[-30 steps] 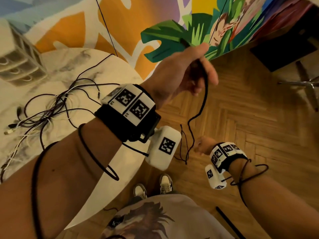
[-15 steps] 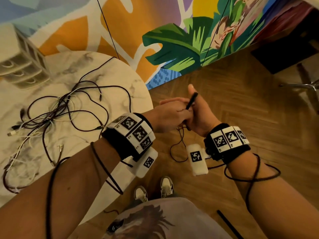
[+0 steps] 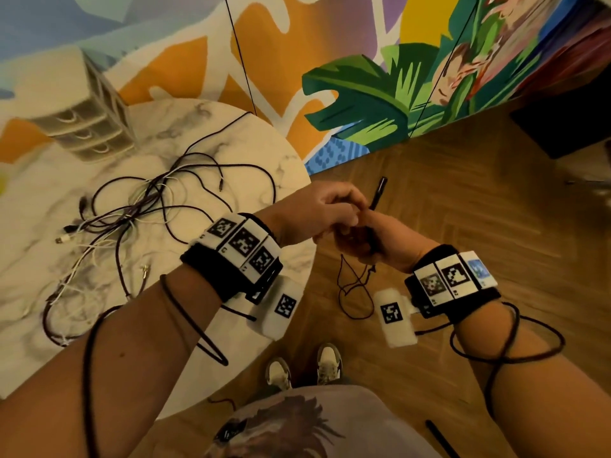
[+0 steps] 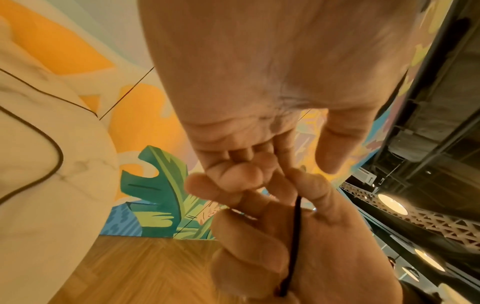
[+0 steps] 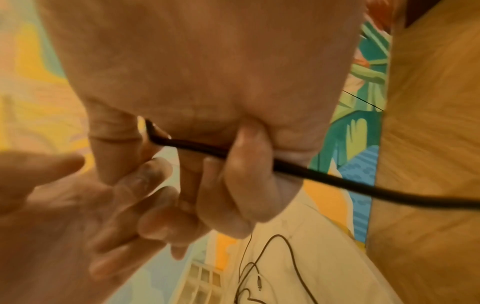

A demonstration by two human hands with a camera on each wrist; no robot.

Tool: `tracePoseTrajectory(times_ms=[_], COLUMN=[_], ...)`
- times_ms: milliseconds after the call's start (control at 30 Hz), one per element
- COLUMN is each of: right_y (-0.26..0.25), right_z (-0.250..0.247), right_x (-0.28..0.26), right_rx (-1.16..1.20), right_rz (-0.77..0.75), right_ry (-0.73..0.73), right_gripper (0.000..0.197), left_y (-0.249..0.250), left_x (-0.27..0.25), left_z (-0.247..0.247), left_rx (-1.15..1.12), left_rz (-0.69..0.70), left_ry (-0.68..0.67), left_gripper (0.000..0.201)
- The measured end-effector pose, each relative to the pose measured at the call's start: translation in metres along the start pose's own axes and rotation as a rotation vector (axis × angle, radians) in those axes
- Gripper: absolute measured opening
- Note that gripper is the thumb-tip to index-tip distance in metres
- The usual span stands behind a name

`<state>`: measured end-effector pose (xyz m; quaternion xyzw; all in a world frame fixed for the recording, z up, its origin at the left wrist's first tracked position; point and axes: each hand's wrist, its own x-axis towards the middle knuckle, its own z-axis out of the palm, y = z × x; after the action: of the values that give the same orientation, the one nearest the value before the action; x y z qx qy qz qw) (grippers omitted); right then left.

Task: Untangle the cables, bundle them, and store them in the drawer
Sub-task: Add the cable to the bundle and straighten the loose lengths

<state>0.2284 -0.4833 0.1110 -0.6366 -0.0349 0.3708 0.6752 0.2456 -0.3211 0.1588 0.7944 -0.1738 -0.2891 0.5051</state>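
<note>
Right grip: curled round the black cable, plug end poking up above the fist.
Left grip: pressed against the right fist, fingertips pinching the same cable.
Cable slack: dangled in loops below both hands, over the wooden floor.
Tangle: lay heaped on the marble worktop.
Drawer unit: stood at the worktop's far edge, drawers closed.
</note>
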Motion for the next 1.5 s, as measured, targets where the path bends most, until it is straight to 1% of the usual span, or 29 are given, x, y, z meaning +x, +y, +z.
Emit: tracePoseTrajectory(times_ms=[33,67,133,167,200,233,300,333,400,500,600,667,733,767,800,833,867,900,933,967,1000,1033,1100,1167,1233,1333,1400,1433,1500], right_y=[-0.003,-0.007,-0.015,-0.019,-0.022,-0.024,-0.024,-0.023,-0.021,-0.021,-0.019,-0.015,-0.009,-0.005,0.0,0.006,0.011,0.018,0.024,0.032,0.039,0.046,0.057,0.063,0.067,0.07,0.072,0.073,0.072], right_z=[0.002,0.006,0.012,0.014,0.015,0.016,0.019,0.02,0.025,0.032,0.046,0.058,0.068,0.072,0.075,0.076,0.078,0.079,0.081,0.083,0.085,0.086,0.089,0.093,0.096,0.099,0.1,0.1,0.101], right_x=[0.001,0.002,0.004,0.004,0.005,0.007,0.01,0.011,0.014,0.02,0.031,0.039,0.048,0.053,0.057,0.06,0.061,0.063,0.063,0.064,0.063,0.064,0.064,0.064,0.065,0.068,0.071,0.071,0.071], right_rx=[-0.066,-0.14,-0.263,-0.299,-0.325,-0.349,-0.401,-0.433,-0.494,-0.546,-0.567,-0.54,-0.548,-0.559,-0.558,-0.54,-0.516,-0.487,-0.464,-0.449,-0.432,-0.406,-0.337,-0.316,-0.324,-0.344,-0.36,-0.359,-0.363], right_rz=[0.01,0.014,-0.016,-0.027,-0.019,0.0,0.032,0.041,0.039,0.018,0.045,0.078,0.095,0.107,0.124,0.14,0.159,0.182,0.203,0.224,0.244,0.265,0.303,0.32,0.329,0.327,0.327,0.331,0.337], right_ry=[0.005,0.006,-0.008,-0.018,-0.021,-0.023,-0.039,-0.048,-0.052,0.003,-0.005,-0.009,0.022,0.044,0.064,0.082,0.088,0.085,0.078,0.069,0.064,0.064,0.053,0.027,0.016,0.027,0.034,0.033,0.022], right_gripper=[0.029,0.035,0.051,0.053,0.048,0.045,0.047,0.048,0.046,0.031,0.036,0.041,0.052,0.059,0.063,0.063,0.062,0.06,0.058,0.056,0.054,0.052,0.051,0.051,0.052,0.053,0.052,0.052,0.052], left_y=[0.001,0.001,-0.002,-0.004,-0.005,-0.008,-0.011,-0.011,-0.012,-0.011,-0.017,-0.024,-0.037,-0.048,-0.063,-0.081,-0.102,-0.124,-0.145,-0.164,-0.18,-0.193,-0.213,-0.228,-0.236,-0.23,-0.222,-0.22,-0.223], left_x=[0.0,0.0,0.001,0.002,0.002,0.001,0.001,0.001,-0.004,-0.017,-0.03,-0.038,-0.051,-0.058,-0.066,-0.075,-0.085,-0.095,-0.105,-0.113,-0.12,-0.126,-0.134,-0.141,-0.144,-0.134,-0.119,-0.112,-0.101], left_z=[0.0,0.0,0.001,0.002,0.002,0.001,-0.003,-0.006,-0.01,-0.011,-0.012,-0.019,-0.029,-0.035,-0.042,-0.048,-0.053,-0.055,-0.054,-0.047,-0.038,-0.027,-0.006,0.006,0.011,0.011,0.011,0.012,0.012], left_rx=[0.01,0.076,0.286,0.353,0.374,0.362,0.295,0.257,0.224,0.273,0.33,0.311,0.262,0.244,0.247,0.276,0.328,0.399,0.489,0.573,0.637,0.678,0.717,0.738,0.761,0.797,0.802,0.798,0.796], left_rz=[-0.008,0.002,0.066,0.095,0.107,0.105,0.079,0.075,0.085,0.134,0.147,0.128,0.101,0.066,-0.006,-0.116,-0.253,-0.402,-0.538,-0.637,-0.696,-0.727,-0.784,-0.824,-0.784,-0.592,-0.499,-0.496,-0.544], left_ry=[0.007,0.029,0.1,0.15,0.2,0.245,0.32,0.335,0.314,0.232,0.276,0.32,0.386,0.433,0.475,0.491,0.465,0.393,0.287,0.185,0.113,0.082,0.101,0.149,0.214,0.333,0.34,0.328,0.308], left_gripper=[0.013,0.018,0.031,0.032,0.031,0.028,0.023,0.022,0.019,0.012,0.004,0.005,0.006,0.009,0.012,0.016,0.021,0.026,0.029,0.031,0.034,0.037,0.043,0.042,0.038,0.037,0.033,0.033,0.033])
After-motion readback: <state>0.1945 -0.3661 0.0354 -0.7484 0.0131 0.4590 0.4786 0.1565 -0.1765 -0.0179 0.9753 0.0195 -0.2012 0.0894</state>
